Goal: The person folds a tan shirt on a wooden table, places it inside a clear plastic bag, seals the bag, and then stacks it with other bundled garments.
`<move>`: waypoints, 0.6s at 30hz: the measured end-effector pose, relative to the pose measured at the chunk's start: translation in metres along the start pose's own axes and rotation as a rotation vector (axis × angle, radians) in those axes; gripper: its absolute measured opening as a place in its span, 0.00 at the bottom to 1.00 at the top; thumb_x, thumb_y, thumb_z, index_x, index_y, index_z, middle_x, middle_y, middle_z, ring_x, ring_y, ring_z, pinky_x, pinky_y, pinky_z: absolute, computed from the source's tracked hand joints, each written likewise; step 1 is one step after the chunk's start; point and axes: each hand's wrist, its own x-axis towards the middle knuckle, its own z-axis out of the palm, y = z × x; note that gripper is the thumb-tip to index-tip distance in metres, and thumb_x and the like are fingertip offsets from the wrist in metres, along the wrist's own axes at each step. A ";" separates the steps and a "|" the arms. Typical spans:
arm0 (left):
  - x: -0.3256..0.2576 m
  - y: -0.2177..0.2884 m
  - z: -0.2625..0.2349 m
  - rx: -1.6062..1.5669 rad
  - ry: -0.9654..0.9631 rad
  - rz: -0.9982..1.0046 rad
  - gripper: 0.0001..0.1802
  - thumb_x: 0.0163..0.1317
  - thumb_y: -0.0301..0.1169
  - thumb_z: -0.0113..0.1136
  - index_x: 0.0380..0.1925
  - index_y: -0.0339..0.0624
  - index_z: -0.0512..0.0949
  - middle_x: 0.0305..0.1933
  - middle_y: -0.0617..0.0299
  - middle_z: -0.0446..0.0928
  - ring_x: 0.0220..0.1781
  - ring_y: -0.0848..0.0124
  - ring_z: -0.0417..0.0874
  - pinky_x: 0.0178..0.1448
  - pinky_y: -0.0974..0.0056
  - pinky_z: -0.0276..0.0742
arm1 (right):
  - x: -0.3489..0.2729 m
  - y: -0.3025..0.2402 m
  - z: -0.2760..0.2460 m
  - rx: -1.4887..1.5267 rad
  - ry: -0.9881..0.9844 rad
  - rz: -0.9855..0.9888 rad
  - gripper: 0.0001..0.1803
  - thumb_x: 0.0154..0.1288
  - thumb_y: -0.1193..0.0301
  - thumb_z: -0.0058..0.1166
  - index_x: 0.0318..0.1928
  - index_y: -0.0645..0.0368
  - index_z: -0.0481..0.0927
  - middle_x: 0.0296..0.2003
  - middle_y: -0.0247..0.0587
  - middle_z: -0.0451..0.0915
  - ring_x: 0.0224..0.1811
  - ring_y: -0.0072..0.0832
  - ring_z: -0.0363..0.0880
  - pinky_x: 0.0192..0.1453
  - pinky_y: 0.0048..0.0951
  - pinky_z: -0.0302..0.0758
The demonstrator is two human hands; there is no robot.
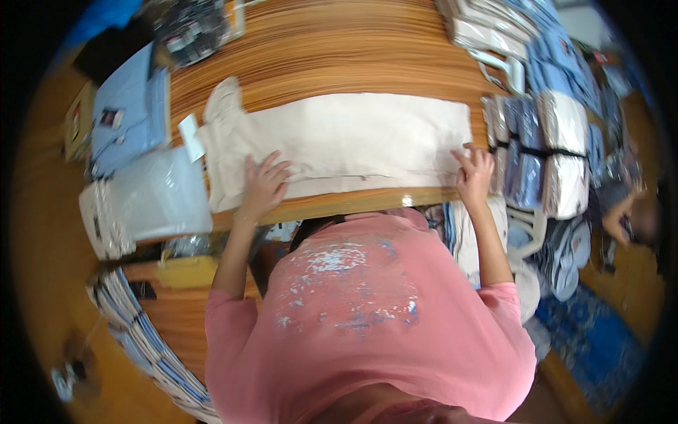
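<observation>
A cream garment [360, 138], folded into a long strip, lies across the wooden table in front of me. Its left end is bunched, with a narrow piece sticking up at the far corner. Spread fingers of my left hand [265, 185] rest on the cloth near that bunched end, close to the near edge. At the other end, my right hand [474, 173] touches the near right corner with its fingers apart. Neither hand grips anything. A small pale tag or slip [191, 138] sits beside the garment's left end.
To the left are a stack of blue shirts [127, 106] and clear plastic bags [159, 194]. Bagged, folded garments [540, 152] bound with a black strap stand at the right. A white handheld device [514, 74] lies behind them. Another person [628, 215] is at far right.
</observation>
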 end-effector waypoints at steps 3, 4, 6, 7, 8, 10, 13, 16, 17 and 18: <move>-0.004 0.004 -0.009 -0.003 0.027 -0.001 0.18 0.52 0.34 0.60 0.45 0.51 0.75 0.59 0.63 0.67 0.68 0.61 0.58 0.69 0.38 0.40 | 0.086 -0.079 0.018 0.238 0.063 -0.260 0.24 0.40 0.83 0.49 0.40 0.49 0.82 0.45 0.40 0.75 0.50 0.40 0.69 0.53 0.40 0.64; -0.006 0.005 -0.012 -0.003 0.040 -0.017 0.20 0.53 0.35 0.60 0.48 0.51 0.74 0.60 0.62 0.66 0.68 0.61 0.58 0.69 0.38 0.40 | 0.117 -0.115 0.032 0.333 0.065 -0.382 0.24 0.40 0.83 0.49 0.41 0.49 0.82 0.45 0.40 0.75 0.50 0.40 0.69 0.52 0.40 0.64; -0.013 0.011 -0.019 -0.029 0.094 -0.051 0.23 0.54 0.36 0.59 0.52 0.52 0.72 0.62 0.60 0.64 0.68 0.60 0.58 0.69 0.39 0.41 | 0.169 -0.196 0.064 0.346 -0.018 -0.624 0.24 0.48 0.80 0.48 0.48 0.49 0.78 0.49 0.40 0.73 0.53 0.38 0.68 0.54 0.41 0.64; -0.017 0.012 -0.024 -0.049 0.130 -0.067 0.24 0.54 0.36 0.59 0.53 0.52 0.71 0.63 0.59 0.63 0.68 0.60 0.58 0.69 0.39 0.42 | 0.192 -0.235 0.081 0.267 -0.033 -0.724 0.22 0.53 0.77 0.47 0.51 0.48 0.76 0.54 0.39 0.71 0.58 0.37 0.65 0.59 0.44 0.62; -0.018 0.010 -0.030 -0.066 0.162 -0.072 0.25 0.55 0.37 0.59 0.54 0.52 0.70 0.63 0.58 0.62 0.67 0.59 0.59 0.69 0.40 0.42 | 0.213 -0.270 0.103 0.253 0.105 -0.816 0.21 0.55 0.75 0.47 0.52 0.47 0.76 0.56 0.38 0.69 0.61 0.36 0.63 0.62 0.47 0.60; -0.019 -0.003 -0.045 -0.136 0.264 -0.116 0.25 0.56 0.36 0.58 0.54 0.48 0.70 0.62 0.55 0.63 0.66 0.58 0.60 0.69 0.44 0.46 | 0.247 -0.309 0.136 0.097 0.145 -0.967 0.20 0.58 0.72 0.48 0.52 0.47 0.76 0.59 0.37 0.67 0.65 0.35 0.58 0.65 0.52 0.55; -0.018 -0.039 -0.072 -0.352 0.473 -0.241 0.23 0.58 0.37 0.57 0.53 0.45 0.70 0.59 0.55 0.66 0.64 0.57 0.63 0.68 0.52 0.53 | 0.266 -0.320 0.151 -0.234 -0.029 -0.994 0.15 0.57 0.68 0.51 0.46 0.49 0.79 0.55 0.40 0.72 0.61 0.36 0.66 0.61 0.62 0.55; -0.013 -0.081 -0.092 -0.464 0.723 -0.321 0.20 0.63 0.38 0.52 0.51 0.38 0.72 0.53 0.52 0.71 0.59 0.59 0.69 0.63 0.63 0.62 | 0.234 -0.328 0.058 -0.014 -0.619 -1.006 0.12 0.54 0.67 0.53 0.40 0.52 0.81 0.41 0.45 0.80 0.45 0.41 0.78 0.54 0.55 0.66; -0.002 -0.091 -0.092 -0.605 0.687 -0.313 0.19 0.64 0.40 0.49 0.48 0.37 0.73 0.50 0.51 0.73 0.56 0.60 0.72 0.61 0.64 0.64 | 0.215 -0.329 0.022 0.084 -0.728 -1.010 0.11 0.53 0.67 0.55 0.38 0.53 0.81 0.36 0.44 0.79 0.40 0.42 0.78 0.48 0.49 0.69; 0.011 -0.097 -0.092 -0.746 0.645 -0.297 0.20 0.65 0.42 0.47 0.45 0.36 0.75 0.47 0.51 0.75 0.53 0.61 0.74 0.60 0.65 0.65 | 0.189 -0.328 -0.008 0.185 -0.834 -0.999 0.10 0.53 0.67 0.56 0.37 0.55 0.80 0.32 0.43 0.79 0.36 0.42 0.77 0.43 0.43 0.71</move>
